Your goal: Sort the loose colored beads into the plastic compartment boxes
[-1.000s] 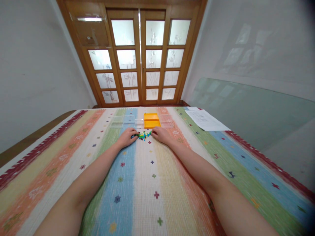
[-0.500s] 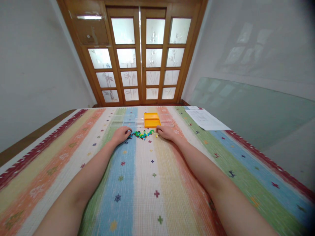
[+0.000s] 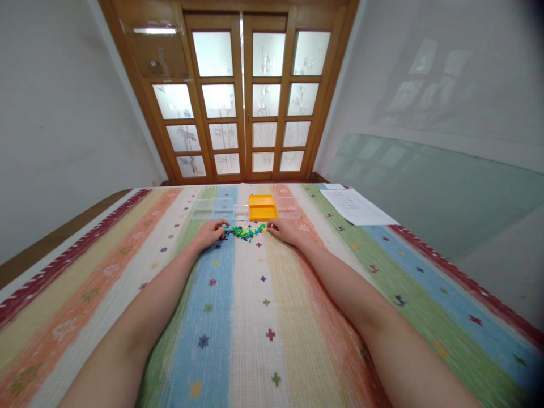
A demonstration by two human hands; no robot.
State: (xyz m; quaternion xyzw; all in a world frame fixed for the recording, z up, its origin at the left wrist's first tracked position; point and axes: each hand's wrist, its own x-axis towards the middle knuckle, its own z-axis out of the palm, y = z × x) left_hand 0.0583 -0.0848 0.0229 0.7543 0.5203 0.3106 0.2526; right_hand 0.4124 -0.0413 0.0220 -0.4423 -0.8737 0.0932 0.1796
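Observation:
A loose pile of small green, blue, yellow and dark pieces lies on the striped cloth, too small for me to make out their kind. At its left edge is my left hand, fingers curled and drawn together against the nearest blue and dark pieces. My right hand rests at the opposite end, its thumb and fingers pinched by the yellowish pieces. Whatever either set of fingertips holds is hidden. Just behind the pile stands a yellow tray with two compartments, close to my right hand.
Clear plastic trays stand left of the yellow one, and another clear tray is on its right. A printed paper sheet lies at the far right of the cloth-covered table. Wooden glazed doors are beyond.
My right hand has shifted slightly left, over the yellowish end of the pile. My left hand has drawn back a little to the left. The trays have stayed put.

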